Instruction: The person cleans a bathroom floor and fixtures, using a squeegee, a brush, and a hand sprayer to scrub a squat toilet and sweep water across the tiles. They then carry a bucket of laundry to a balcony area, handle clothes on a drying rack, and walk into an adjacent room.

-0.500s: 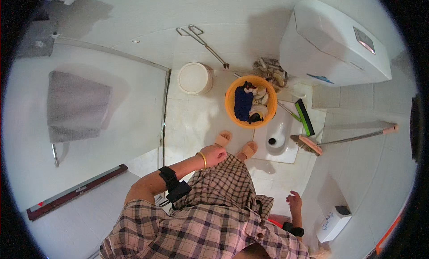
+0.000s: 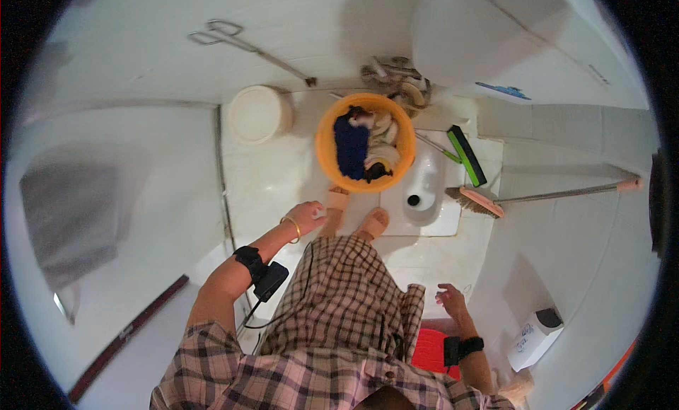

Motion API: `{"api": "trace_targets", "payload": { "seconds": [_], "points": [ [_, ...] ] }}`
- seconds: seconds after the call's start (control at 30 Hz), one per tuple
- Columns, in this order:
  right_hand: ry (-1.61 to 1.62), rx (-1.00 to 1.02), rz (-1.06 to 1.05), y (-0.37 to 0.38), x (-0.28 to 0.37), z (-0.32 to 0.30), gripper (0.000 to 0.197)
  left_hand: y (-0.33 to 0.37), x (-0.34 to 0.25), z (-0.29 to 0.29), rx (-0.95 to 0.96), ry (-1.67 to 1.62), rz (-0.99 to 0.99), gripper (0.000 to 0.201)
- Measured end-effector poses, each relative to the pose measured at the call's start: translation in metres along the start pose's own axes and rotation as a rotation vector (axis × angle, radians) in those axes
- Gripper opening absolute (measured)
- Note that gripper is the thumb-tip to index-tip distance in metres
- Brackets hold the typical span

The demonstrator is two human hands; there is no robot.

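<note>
My left hand (image 2: 309, 216), with a gold bangle at the wrist, is curled closed in front of my skirt. A small pale patch shows at its fingers, too blurred to name. My right hand (image 2: 451, 299) hangs at my right side, its fingers bent but apart, with nothing seen in it. Ahead of both hands, a round orange basin (image 2: 327, 155) stands on the floor by my feet. Inside it lie a dark blue cloth (image 2: 351, 147) and whitish clothes (image 2: 383, 137). My left hand is nearest to the basin, apart from it.
A squat toilet (image 2: 436, 198) is sunk in the floor right of the basin. Beside it lie a green squeegee (image 2: 467, 155) and a broom (image 2: 483, 202). A white lidded bucket (image 2: 260, 115) and metal tongs (image 2: 262, 54) are far left. Something red (image 2: 430, 350) stands behind my right hand.
My view has shifted forward and rightward, so the basin appears nearer and larger. My left hand has moved a little forward. More of the red thing beside me shows.
</note>
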State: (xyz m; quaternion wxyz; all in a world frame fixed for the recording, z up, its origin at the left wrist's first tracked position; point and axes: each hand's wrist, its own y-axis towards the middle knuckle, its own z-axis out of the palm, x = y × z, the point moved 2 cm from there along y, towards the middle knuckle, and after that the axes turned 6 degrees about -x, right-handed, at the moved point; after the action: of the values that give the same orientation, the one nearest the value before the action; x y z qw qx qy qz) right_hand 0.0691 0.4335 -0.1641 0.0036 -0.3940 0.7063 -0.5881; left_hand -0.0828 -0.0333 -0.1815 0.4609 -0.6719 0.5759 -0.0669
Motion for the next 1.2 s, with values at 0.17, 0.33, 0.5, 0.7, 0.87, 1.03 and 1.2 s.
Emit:
{"api": "trace_targets", "payload": {
  "seconds": [0.17, 0.33, 0.5, 0.7, 0.87, 1.03, 1.2],
  "points": [
    [-0.302, 0.026, -0.098, 0.17, 0.006, -0.001, 0.033, 0.146, 0.156, 0.125, -0.131, -0.196, -0.147, 0.073],
    [-0.02, -0.058, -0.102, 0.333, 0.06, -0.003, 0.032, 0.217, 0.107, 0.138, -0.173, -1.309, -0.583, 0.051],
    [0.253, -0.131, 0.076, 0.474, 0.093, 0.055, 0.037, 0.212, 0.133, 0.114, -0.313, -1.4, -0.494, 0.041],
    [0.774, -0.233, 0.145, 0.594, 0.09, 0.097, 0.048, 0.199, 0.154, 0.086, -0.274, -1.085, -0.549, 0.047],
    [1.277, -0.289, 0.326, 0.673, 0.048, 0.078, 0.05, 0.184, 0.172, 0.09, -0.229, -1.145, -0.599, 0.049],
    [1.174, -0.51, 0.341, 0.693, 0.043, 0.071, 0.03, 0.167, 0.169, 0.103, -0.291, -1.165, -0.655, 0.051],
    [1.295, -0.528, 0.201, 0.668, 0.013, 0.097, 0.022, 0.134, 0.187, 0.132, -0.365, -1.378, -0.799, 0.052]
  ]
}}
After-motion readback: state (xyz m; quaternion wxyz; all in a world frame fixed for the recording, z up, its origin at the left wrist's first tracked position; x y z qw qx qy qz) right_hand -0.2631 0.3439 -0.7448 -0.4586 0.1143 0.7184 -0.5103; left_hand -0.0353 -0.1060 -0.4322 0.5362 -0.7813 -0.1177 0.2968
